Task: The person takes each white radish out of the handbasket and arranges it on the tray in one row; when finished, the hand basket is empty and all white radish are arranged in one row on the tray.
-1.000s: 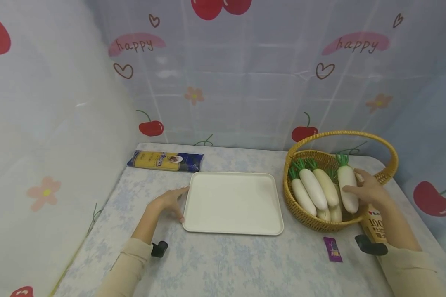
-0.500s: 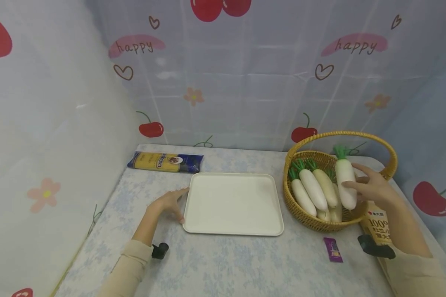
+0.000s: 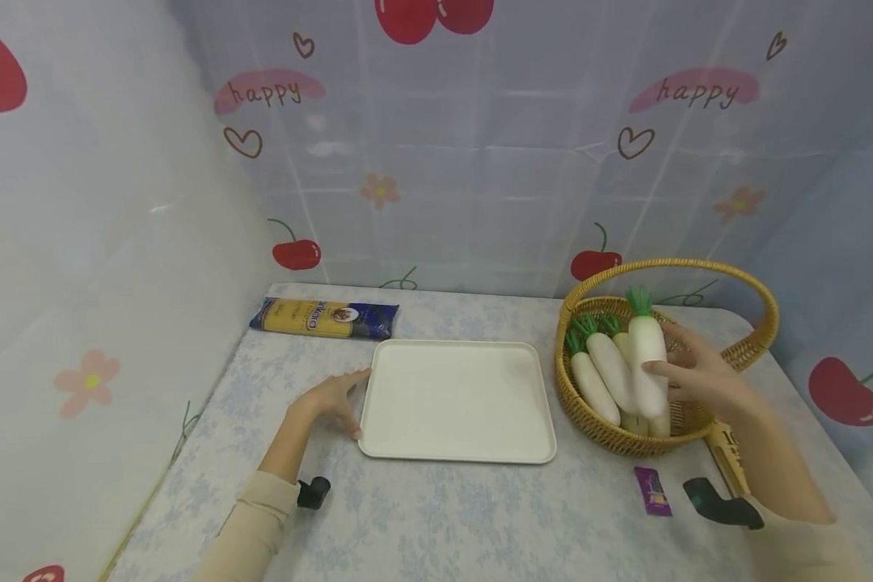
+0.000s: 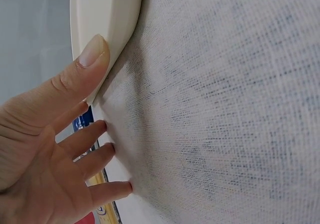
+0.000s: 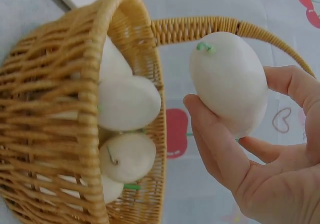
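Observation:
My right hand (image 3: pixel 702 376) grips a white radish (image 3: pixel 648 364) with a green top, thumb on one side and fingers on the other. In the right wrist view this radish (image 5: pixel 230 82) shows its rounded end, held apart from the wicker basket (image 5: pixel 50 109). Several more white radishes (image 3: pixel 595 386) lie inside the basket (image 3: pixel 604 432), their green tops toward the back. At the left edge of a white tray (image 3: pixel 458 400), my left hand (image 3: pixel 327 400) spreads its fingers. The left wrist view has its thumb (image 4: pixel 92 59) against the tray's rim (image 4: pixel 117 34), the other fingers straight.
A blue and yellow pasta packet (image 3: pixel 323 317) lies behind the tray on the left. A small purple packet (image 3: pixel 652 491) is in front of the basket. Beneath the right forearm lies a tan packet (image 3: pixel 727 457). The basket's tall handle (image 3: pixel 669 263) arches over the radishes.
My right hand has raised the radish from the basket's right side and carried it left over the other radishes. The left hand and tray have stayed in place.

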Demonstrator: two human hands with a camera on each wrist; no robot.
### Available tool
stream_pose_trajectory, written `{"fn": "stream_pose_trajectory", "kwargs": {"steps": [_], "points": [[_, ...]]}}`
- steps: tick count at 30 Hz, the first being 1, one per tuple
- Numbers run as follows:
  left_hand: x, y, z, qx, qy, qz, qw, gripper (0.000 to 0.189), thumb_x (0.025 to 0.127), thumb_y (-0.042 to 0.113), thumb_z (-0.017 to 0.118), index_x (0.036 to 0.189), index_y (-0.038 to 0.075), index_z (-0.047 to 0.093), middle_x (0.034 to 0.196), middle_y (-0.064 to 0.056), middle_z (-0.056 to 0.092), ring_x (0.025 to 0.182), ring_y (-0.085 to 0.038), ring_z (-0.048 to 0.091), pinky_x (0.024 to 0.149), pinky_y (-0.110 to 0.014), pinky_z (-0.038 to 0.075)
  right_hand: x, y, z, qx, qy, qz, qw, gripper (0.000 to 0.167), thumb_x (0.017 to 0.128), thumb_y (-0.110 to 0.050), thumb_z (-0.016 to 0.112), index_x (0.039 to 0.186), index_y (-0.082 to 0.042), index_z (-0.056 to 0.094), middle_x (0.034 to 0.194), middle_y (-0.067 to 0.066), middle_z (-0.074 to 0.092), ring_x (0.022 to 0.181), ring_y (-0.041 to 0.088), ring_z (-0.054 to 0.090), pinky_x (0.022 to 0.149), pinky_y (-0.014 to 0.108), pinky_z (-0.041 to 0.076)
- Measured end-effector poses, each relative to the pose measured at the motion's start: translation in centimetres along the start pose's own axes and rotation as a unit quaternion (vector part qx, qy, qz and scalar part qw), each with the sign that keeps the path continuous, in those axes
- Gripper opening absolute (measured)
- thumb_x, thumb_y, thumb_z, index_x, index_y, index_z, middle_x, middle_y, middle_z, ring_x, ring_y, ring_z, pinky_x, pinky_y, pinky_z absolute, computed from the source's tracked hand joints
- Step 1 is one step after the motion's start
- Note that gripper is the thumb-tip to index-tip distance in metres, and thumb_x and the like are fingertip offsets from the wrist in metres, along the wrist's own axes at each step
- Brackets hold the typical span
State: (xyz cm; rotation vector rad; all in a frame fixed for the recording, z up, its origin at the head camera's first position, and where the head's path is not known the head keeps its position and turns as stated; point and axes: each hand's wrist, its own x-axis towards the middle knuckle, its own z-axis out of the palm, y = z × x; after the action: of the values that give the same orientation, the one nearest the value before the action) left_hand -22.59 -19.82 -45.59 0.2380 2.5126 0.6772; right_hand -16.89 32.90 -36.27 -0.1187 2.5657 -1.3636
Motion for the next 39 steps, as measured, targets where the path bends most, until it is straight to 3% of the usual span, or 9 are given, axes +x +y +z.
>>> {"fn": "stream_pose_trajectory", "kwargs": {"steps": [7,13,18,25,33,39], "points": [[0.1,-0.1,0.0,-0.005,-0.004,-0.005,1.0,0.116,0.053,0.018,0.091,0.149,0.01,0.027,0.151,-0.02,0.027,0.138,-0.042,0.023,0.11,-0.058,0.023,-0.6,-1.2,1.5,0.022,-0.004,-0.01,0.9997,0.084,0.095,-0.026,0.056,0.151,-0.005,-0.004,0.131,0.042,0.034,0.103,0.036,0.058,0.074,0.042,0.057],[0.1,-0.2,-0.2,-0.001,-0.007,0.0,1.0,0.118,0.05,0.022,0.093,0.148,0.011,0.029,0.151,-0.021,0.028,0.137,-0.044,0.023,0.108,-0.06,0.024,-1.3,-2.2,2.7,0.028,-0.01,-0.014,0.9995,0.084,0.094,-0.025,0.057,0.151,-0.007,-0.002,0.131,0.04,0.033,0.107,0.045,0.054,0.077,0.05,0.055],[0.5,-0.4,0.1,-0.002,0.0,-0.002,1.0,0.115,0.054,0.016,0.091,0.149,0.01,0.027,0.151,-0.02,0.027,0.138,-0.042,0.023,0.109,-0.058,0.024,-1.8,-2.8,3.8,0.042,-0.01,-0.031,0.9986,0.084,0.092,-0.018,0.058,0.151,-0.007,0.0,0.129,0.04,0.035,0.1,0.041,0.058,0.071,0.046,0.057],[0.5,-0.5,0.2,0.002,0.002,-0.001,1.0,0.115,0.054,0.016,0.091,0.149,0.01,0.027,0.151,-0.02,0.027,0.138,-0.043,0.024,0.109,-0.059,0.025,-2.4,-3.1,5.5,0.075,-0.028,-0.046,0.9957,0.089,0.089,-0.013,0.062,0.152,-0.012,-0.001,0.131,0.038,0.032,0.106,0.047,0.055,0.068,0.045,0.057],[0.5,-0.4,0.3,0.006,0.004,-0.004,1.0,0.115,0.054,0.017,0.091,0.149,0.011,0.027,0.151,-0.02,0.027,0.138,-0.041,0.024,0.109,-0.058,0.026,-2.5,-3.7,7.7,0.099,-0.041,-0.052,0.9929,0.087,0.087,-0.012,0.064,0.152,-0.013,0.006,0.126,0.035,0.038,0.101,0.037,0.059,0.068,0.044,0.057],[0.3,-0.3,0.3,0.003,0.004,-0.005,1.0,0.115,0.054,0.016,0.091,0.149,0.01,0.027,0.151,-0.02,0.027,0.138,-0.042,0.024,0.109,-0.058,0.025,-1.7,-4.2,9.4,0.124,-0.071,-0.049,0.9885,0.089,0.086,-0.014,0.066,0.151,-0.013,0.006,0.126,0.034,0.04,0.105,0.039,0.059,0.07,0.044,0.056]]}}
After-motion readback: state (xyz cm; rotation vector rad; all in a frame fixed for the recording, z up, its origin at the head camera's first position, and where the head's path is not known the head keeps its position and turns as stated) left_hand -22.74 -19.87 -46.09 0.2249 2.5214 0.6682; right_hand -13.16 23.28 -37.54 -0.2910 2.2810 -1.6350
